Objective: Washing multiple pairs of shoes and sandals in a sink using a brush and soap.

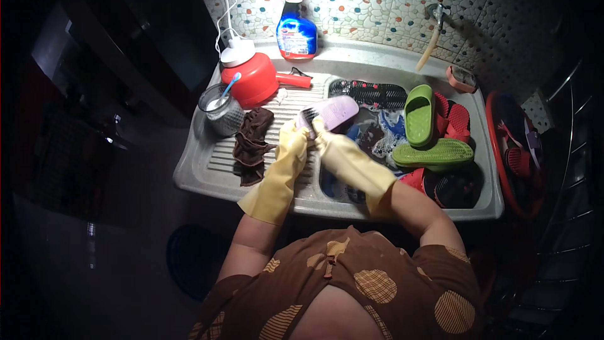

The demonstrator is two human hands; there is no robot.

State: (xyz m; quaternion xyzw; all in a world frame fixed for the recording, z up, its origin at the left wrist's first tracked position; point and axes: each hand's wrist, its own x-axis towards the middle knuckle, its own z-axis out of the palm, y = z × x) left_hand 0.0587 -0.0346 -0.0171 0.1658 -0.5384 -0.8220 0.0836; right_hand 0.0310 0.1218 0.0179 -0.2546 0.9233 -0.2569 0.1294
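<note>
Both my hands wear long yellow rubber gloves. My right hand [328, 141] grips a pale lilac slipper [336, 111] by its near end, over the edge between the ribbed drainboard and the sink basin. My left hand [293, 135] holds a small dark-bristled brush [307, 115] against the slipper's near end. The brush handle is hidden inside the glove.
The grey sink [484, 170] holds two green slippers [420, 115], red slippers [457, 119], a black sole [371, 93] and wet cloth. A brown rag [253, 141], a metal cup [221, 112], a red pot [251, 77] and a spray bottle [296, 25] stand on the left. A tap [434, 28] juts from the tiled wall.
</note>
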